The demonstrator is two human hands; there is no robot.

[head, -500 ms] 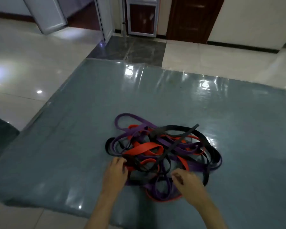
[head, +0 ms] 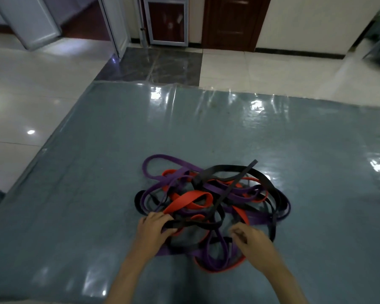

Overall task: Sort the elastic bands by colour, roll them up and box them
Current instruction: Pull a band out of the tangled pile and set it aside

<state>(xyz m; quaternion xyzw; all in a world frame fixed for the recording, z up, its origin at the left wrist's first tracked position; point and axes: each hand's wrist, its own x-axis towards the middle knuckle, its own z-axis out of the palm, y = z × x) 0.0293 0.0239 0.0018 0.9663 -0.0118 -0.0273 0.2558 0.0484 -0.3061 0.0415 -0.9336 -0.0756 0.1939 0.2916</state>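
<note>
3 colours of flat elastic bands, purple, orange-red and black, are heaped in a tangled pile (head: pixel 211 207) on a glossy grey-blue plastic sheet (head: pixel 97 194). At the pile's near edge a black band (head: pixel 191 224) is gripped by the left hand (head: pixel 155 230); whether anything is pinched by the curled right hand (head: pixel 250 240) cannot be told. Beyond the pile stands a dark brown wooden door (head: pixel 233 23).

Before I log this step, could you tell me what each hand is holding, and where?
The left hand grips a black band at the tangle's near edge. Whether the right hand holds anything cannot be told.
</note>
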